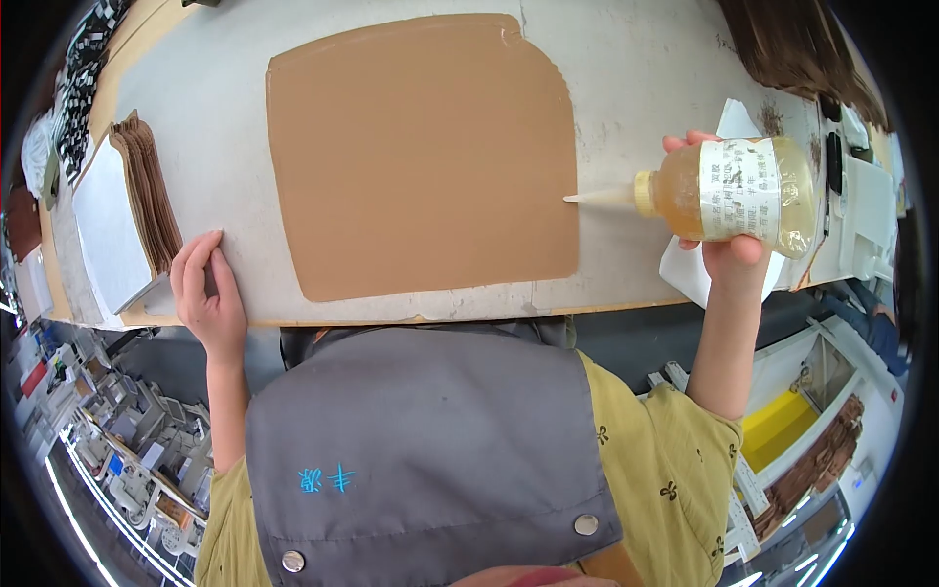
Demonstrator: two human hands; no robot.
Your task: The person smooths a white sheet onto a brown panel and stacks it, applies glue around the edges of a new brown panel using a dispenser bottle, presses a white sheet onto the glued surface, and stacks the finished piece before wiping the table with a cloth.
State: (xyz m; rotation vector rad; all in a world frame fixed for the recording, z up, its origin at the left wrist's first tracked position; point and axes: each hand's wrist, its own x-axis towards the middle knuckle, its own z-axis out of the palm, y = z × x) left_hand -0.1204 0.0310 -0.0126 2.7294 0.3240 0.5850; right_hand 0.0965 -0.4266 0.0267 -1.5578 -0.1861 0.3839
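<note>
My right hand (pixel 729 249) is wrapped round a glue bottle (pixel 738 196) with a white printed label, a yellow collar and a long pale nozzle. The bottle lies tilted on its side in the air, its tip pointing left at the right edge of a brown leather panel (pixel 425 166). That panel lies flat on the pale worktable (pixel 626 88). At the table's front left, my left hand (pixel 209 293) rests with its fingers stretched and nothing in them. Just left of it is a stack of brown pieces (pixel 147 191) with a white sheet (pixel 110 230) beside it.
Dark brown sheets (pixel 797 49) hang over the far right corner. A white paper (pixel 690 269) lies under the bottle and right hand. Patterned black-and-white material (pixel 88 83) lines the far left edge. Below right, a rack holds a yellow bin (pixel 778 430) and brown pieces (pixel 807 470).
</note>
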